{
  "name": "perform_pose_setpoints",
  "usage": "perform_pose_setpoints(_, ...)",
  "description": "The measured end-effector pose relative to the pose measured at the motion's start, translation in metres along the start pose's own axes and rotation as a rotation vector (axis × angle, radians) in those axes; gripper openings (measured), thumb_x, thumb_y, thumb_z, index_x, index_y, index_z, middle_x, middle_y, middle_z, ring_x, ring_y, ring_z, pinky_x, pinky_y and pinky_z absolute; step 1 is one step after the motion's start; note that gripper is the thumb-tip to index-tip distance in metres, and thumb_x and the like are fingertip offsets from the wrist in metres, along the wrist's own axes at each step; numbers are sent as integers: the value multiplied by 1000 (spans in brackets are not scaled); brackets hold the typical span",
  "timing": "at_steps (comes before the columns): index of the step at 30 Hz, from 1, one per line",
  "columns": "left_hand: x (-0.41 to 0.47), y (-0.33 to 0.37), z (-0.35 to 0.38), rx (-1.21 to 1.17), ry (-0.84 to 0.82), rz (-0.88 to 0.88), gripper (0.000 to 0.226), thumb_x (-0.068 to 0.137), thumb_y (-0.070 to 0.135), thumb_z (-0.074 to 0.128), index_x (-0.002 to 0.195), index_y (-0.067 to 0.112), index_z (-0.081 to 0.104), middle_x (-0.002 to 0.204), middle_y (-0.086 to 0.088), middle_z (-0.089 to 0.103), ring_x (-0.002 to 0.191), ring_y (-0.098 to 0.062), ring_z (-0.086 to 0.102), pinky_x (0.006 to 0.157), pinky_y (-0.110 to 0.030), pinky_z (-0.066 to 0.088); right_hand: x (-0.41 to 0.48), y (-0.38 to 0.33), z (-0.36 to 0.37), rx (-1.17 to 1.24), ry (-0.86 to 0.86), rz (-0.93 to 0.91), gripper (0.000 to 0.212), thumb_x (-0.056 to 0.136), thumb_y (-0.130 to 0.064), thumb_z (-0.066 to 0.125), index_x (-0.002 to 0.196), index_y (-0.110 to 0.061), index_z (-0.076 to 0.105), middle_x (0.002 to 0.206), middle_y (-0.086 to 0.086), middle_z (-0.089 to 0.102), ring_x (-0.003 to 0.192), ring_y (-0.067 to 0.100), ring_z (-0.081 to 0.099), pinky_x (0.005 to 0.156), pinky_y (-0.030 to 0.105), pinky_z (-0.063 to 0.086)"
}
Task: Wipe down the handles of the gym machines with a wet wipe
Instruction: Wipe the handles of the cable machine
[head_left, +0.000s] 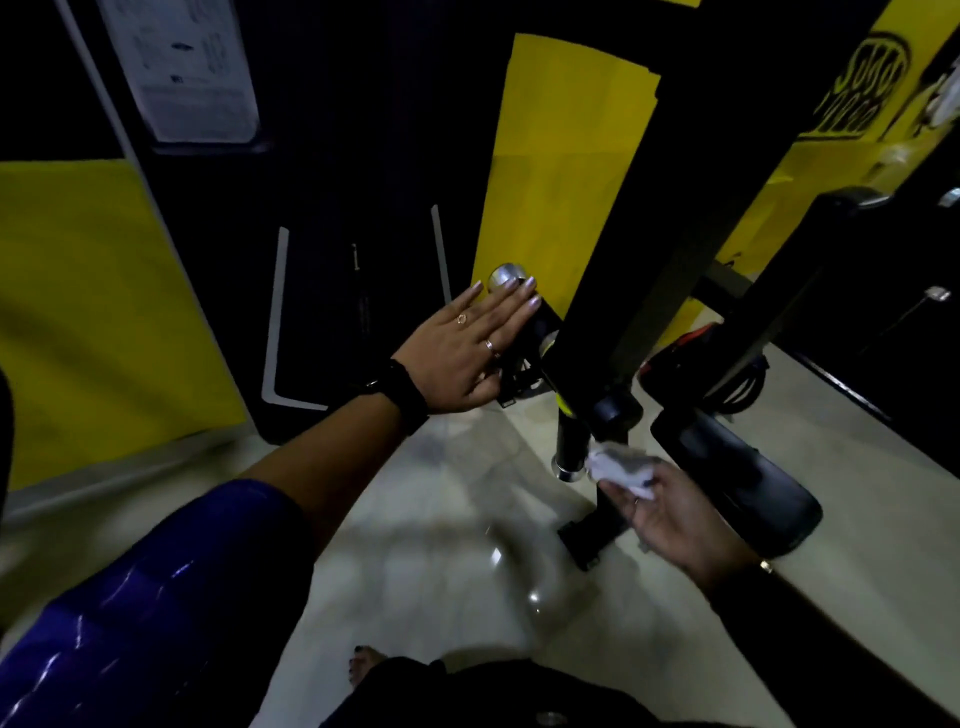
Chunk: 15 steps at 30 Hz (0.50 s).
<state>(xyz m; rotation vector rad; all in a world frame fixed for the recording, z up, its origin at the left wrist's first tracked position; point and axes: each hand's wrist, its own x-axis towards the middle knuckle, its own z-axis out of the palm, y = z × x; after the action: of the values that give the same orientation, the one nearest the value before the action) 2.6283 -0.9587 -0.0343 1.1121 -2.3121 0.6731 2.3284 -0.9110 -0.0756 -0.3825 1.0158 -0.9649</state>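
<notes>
My left hand (470, 348) lies flat with straight fingers on a black handle with a silver end cap (506, 275) on the gym machine. My right hand (670, 514) holds a crumpled white wet wipe (621, 465) against the silver-capped lower end of a second black handle (569, 441) that hangs below the machine's black upright post (675, 218). The wipe touches the right side of that handle's end.
A black padded seat (737, 478) sits right of the lower handle. Black machine frames stand at right, against yellow wall panels (550, 166). A dark weight-stack cover with a white label (182, 67) is at back left. The pale tiled floor (441, 545) lies below, and my bare foot (363, 665) shows.
</notes>
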Motion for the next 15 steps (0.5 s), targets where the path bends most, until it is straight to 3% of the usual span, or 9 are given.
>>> perform_pose_setpoints(2, 1, 3, 1, -12, -16, -24, 85, 78, 31, 46, 152, 5, 16, 159, -14, 19, 148, -23, 15, 121, -40, 8, -12, 25, -3, -31, -25, 44, 22, 67, -11, 79, 84, 3, 76, 107, 23, 69, 84, 28, 72, 62, 32, 60)
perform_pose_setpoints(4, 2, 8, 4, -63, 6, -59, 85, 76, 30, 46, 152, 5, 17, 159, -15, 20, 148, -23, 16, 122, -39, 8, -20, 39, 0, -39, -39, 7, 49, 41, -17, 97, 81, 2, 76, 107, 22, 69, 81, 26, 73, 64, 31, 60)
perform_pose_setpoints(5, 1, 11, 6, -89, 18, -78, 85, 76, 29, 46, 152, 5, 17, 159, -15, 18, 148, -23, 16, 122, -39, 7, -18, 44, 0, -52, 21, -33, 39, 54, -15, 93, 85, 1, 73, 115, 24, 65, 78, 25, 72, 64, 30, 60)
perform_pose_setpoints(7, 1, 14, 9, -119, 24, -113, 86, 76, 29, 45, 152, 6, 15, 159, -12, 14, 149, -22, 15, 122, -38, 7, -9, 48, 3, -65, 211, -105, 4, 94, -4, 55, 91, -6, 57, 137, 26, 48, 87, 26, 67, 61, 26, 59)
perform_pose_setpoints(9, 2, 17, 12, -135, 16, -133, 87, 75, 29, 46, 153, 6, 13, 159, -11, 13, 149, -24, 16, 122, -38, 7, 8, 51, 2, -4, 292, -44, 17, 100, 0, 37, 89, -7, 49, 143, 25, 41, 114, 34, 57, 59, 26, 58)
perform_pose_setpoints(11, 2, 18, 12, -148, 8, -145, 88, 75, 30, 45, 153, 6, 13, 159, -13, 14, 148, -26, 17, 122, -39, 8, 18, 54, 11, 66, 258, 22, 18, 99, 1, 35, 89, -2, 49, 135, 22, 48, 123, 36, 51, 70, 32, 59)
perform_pose_setpoints(15, 2, 21, 11, -175, 6, -167, 88, 74, 30, 43, 152, 5, 13, 159, -15, 16, 148, -26, 17, 122, -39, 8, 29, 49, 36, 192, 82, 31, 32, 98, -16, 34, 101, 5, 59, 96, 22, 68, 102, 33, 60, 89, 46, 53)
